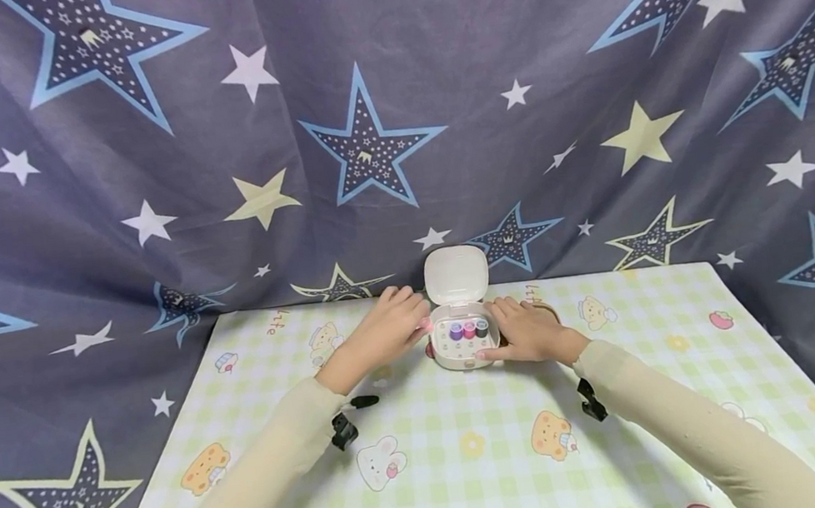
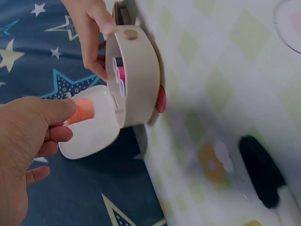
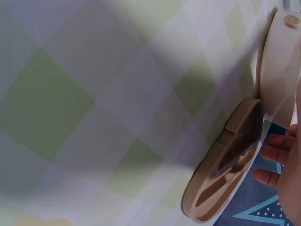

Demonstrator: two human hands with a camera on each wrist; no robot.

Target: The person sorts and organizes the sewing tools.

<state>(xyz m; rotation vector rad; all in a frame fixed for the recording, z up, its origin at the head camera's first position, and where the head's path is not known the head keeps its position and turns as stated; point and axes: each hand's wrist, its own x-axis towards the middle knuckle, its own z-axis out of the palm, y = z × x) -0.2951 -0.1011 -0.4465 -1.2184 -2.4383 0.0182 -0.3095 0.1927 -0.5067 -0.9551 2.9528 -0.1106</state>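
My left hand [image 1: 394,322] pinches an orange-pink thread spool [image 2: 83,110] between thumb and forefinger, just left of a white sewing box [image 1: 458,363]. The box's white lid [image 1: 457,275] stands raised at the back. Inside, a purple spool [image 1: 456,331], a pink spool [image 1: 469,330] and a dark spool [image 1: 481,328] sit in a row, with bare pegs around them. My right hand [image 1: 530,332] grips the box's right side, its thumb at the front rim. A round tan button [image 2: 130,34] marks the front wall.
Right of the box lies a tan compartment tray [image 3: 207,193] with a dark part in it. A black elongated thing [image 2: 261,172] is near my left wrist. The checked tablecloth [image 1: 471,481] ends at a star-patterned curtain [image 1: 352,34] behind the box.
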